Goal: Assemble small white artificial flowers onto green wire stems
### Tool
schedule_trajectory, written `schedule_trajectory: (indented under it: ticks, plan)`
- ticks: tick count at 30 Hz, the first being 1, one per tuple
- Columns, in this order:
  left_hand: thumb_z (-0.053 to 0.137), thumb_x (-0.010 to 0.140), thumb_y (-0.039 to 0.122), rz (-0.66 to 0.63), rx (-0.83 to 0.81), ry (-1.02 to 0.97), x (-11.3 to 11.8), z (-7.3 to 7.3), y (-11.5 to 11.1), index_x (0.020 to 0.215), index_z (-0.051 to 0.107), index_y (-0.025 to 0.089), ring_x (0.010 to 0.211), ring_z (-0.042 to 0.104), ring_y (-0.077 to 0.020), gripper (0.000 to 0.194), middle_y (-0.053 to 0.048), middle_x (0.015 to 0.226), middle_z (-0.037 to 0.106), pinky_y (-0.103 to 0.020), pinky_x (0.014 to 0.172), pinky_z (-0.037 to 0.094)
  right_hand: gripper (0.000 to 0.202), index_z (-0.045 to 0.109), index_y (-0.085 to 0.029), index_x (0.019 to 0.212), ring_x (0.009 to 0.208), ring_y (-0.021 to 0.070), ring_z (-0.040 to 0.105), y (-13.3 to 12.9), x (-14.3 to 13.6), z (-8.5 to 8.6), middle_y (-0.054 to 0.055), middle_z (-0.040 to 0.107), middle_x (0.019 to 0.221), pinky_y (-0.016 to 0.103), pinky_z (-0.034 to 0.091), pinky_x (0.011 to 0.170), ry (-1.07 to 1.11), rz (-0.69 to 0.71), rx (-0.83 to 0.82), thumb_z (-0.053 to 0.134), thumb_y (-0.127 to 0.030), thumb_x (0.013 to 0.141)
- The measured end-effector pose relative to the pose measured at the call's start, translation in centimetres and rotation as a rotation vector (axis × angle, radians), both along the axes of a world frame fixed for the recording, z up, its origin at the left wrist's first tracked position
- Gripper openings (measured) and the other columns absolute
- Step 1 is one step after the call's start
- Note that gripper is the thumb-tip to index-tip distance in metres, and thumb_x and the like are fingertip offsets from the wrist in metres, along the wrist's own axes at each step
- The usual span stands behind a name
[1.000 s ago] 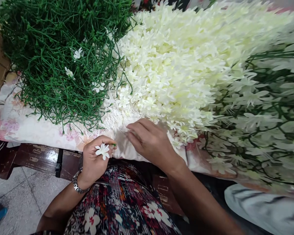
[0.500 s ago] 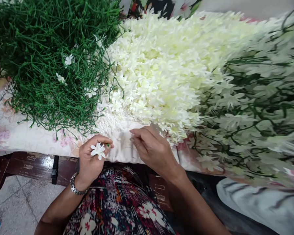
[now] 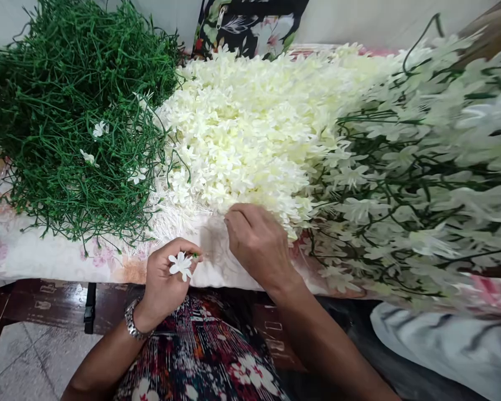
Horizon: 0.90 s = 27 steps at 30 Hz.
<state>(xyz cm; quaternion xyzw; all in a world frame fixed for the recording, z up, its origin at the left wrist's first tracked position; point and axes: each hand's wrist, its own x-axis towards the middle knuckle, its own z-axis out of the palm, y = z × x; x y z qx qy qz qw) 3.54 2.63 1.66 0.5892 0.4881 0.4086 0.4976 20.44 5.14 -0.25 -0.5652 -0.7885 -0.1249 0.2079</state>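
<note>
My left hand (image 3: 167, 278), with a metal watch at its wrist, is closed round a green artificial flower stem. One white artificial flower (image 3: 181, 265) shows against its fingers, and a bare green stem tip (image 3: 196, 255) pokes out by the thumb. My right hand (image 3: 256, 242) is at the near edge of the heap of loose white flower heads (image 3: 242, 133). Its fingers are curled together, and whatever they hold is hidden. White thin stamens (image 3: 171, 214) lie in a small pile left of that hand.
A tall heap of green plastic stems (image 3: 75, 111) stands at the left, a few white flowers among it. Assembled white flower sprays (image 3: 384, 206) fill the right. A flowered cloth (image 3: 79, 264) covers the surface. Behind stands a black floral bag (image 3: 250, 25).
The whole view has shifted, showing more of the bag behind. My right hand has moved up to the flower heap and its fingers have curled in. My left hand keeps its hold.
</note>
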Motion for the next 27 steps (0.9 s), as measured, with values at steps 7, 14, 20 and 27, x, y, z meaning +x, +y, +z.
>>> schedule_trajectory:
  ticks: [7,14,20,27]
  plan:
    - [0.053,0.071,0.010,0.051,0.060,0.047,0.0,-0.1,0.1,0.072,0.057,0.016,0.058,0.052,-0.0097,0.007,0.001,0.064,0.057,-0.020,0.053,0.041,0.011,0.054,-0.017,0.080,0.078,0.0148,0.055,-1.8,0.6,0.0,0.006,0.058,0.080,0.028,0.046,0.068,0.303,0.136,0.014,0.049,-0.010,0.074]
    - [0.058,0.066,0.009,-0.002,0.148,0.013,1.3,-0.4,0.5,0.084,0.059,0.016,0.070,0.052,-0.0111,0.019,-0.002,0.079,0.054,-0.023,0.063,0.044,0.018,0.056,-0.019,0.083,0.073,0.0121,0.056,-3.8,-0.1,1.1,0.003,0.058,0.080,0.026,0.046,0.060,0.663,0.259,-0.101,0.055,-0.006,0.070]
    - [0.054,0.070,0.009,-0.024,0.156,-0.060,1.5,-0.6,-0.1,0.070,0.058,0.015,0.060,0.050,-0.0089,0.007,0.000,0.065,0.054,-0.021,0.056,0.041,0.017,0.057,-0.019,0.083,0.072,0.0118,0.056,-4.4,-1.1,1.0,0.002,0.058,0.079,0.026,0.045,0.059,0.900,0.334,-0.199,0.055,-0.008,0.071]
    - [0.054,0.071,0.011,0.134,0.181,-0.033,1.3,-0.6,-0.6,0.065,0.055,0.014,0.056,0.045,-0.0076,0.007,0.002,0.061,0.049,-0.020,0.052,0.036,0.022,0.056,-0.017,0.086,0.069,0.0118,0.056,-5.1,-1.5,1.4,0.002,0.058,0.074,0.026,0.045,0.059,0.948,0.261,-0.129,0.054,-0.003,0.069]
